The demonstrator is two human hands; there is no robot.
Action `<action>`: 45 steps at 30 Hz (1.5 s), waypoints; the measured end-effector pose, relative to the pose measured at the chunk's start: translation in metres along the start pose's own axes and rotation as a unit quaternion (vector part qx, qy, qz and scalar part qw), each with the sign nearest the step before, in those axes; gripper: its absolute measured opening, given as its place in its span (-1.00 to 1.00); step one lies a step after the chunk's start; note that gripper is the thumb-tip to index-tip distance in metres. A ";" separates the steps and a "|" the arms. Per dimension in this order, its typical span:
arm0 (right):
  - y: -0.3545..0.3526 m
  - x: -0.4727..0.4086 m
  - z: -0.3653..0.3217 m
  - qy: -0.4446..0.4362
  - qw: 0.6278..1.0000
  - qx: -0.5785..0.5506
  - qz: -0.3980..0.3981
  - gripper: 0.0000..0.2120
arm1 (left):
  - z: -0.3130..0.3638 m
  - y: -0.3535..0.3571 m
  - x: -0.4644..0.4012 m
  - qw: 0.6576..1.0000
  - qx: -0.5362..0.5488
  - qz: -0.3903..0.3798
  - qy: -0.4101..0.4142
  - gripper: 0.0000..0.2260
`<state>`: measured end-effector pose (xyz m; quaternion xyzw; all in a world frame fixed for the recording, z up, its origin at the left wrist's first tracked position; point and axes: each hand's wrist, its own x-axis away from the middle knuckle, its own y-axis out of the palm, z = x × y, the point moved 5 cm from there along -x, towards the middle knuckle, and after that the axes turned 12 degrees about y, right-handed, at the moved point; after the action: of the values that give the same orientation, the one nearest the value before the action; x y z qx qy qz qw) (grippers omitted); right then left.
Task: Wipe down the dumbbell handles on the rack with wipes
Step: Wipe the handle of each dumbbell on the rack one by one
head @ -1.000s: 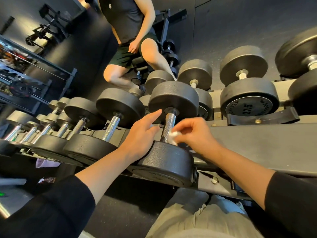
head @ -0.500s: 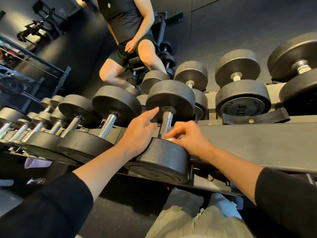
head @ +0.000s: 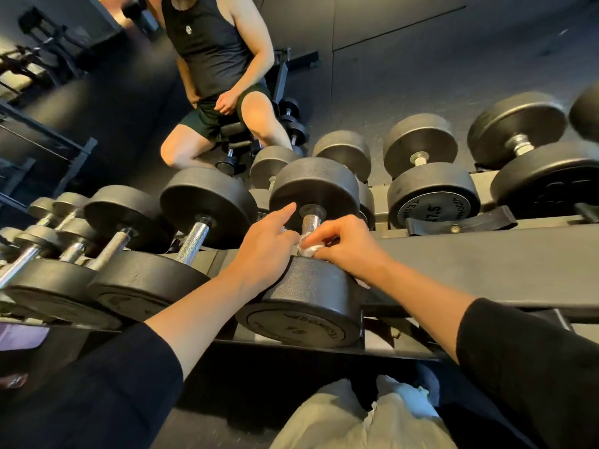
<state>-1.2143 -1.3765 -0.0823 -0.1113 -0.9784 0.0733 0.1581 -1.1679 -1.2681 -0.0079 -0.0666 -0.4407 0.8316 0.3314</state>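
Right hand [head: 348, 246] pinching wipe [head: 308, 250] against handle [head: 310, 223]; left hand [head: 265, 247] fingers straight, steadying — wrap fully, stroke upward.

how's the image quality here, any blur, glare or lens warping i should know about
Head view: wide-angle warping bends the rack rail and tilts the room; the heavy dumbbells at far right are smeared by blur; warm light glints off the knurled handle and the next handle to the left; the left hand, right hand and white wipe are fairly sharp; the floor below is in deep shadow.
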 end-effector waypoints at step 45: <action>-0.405 0.268 0.094 0.079 0.924 -0.021 0.374 -0.80 | 0.303 0.280 0.015 0.982 0.083 -0.069 0.153 -0.58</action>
<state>-1.5716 -1.7122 -0.0197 -0.4782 -0.8512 0.0975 0.1932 -1.4398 -1.5772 -0.0403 -0.1346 -0.3179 0.8205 0.4555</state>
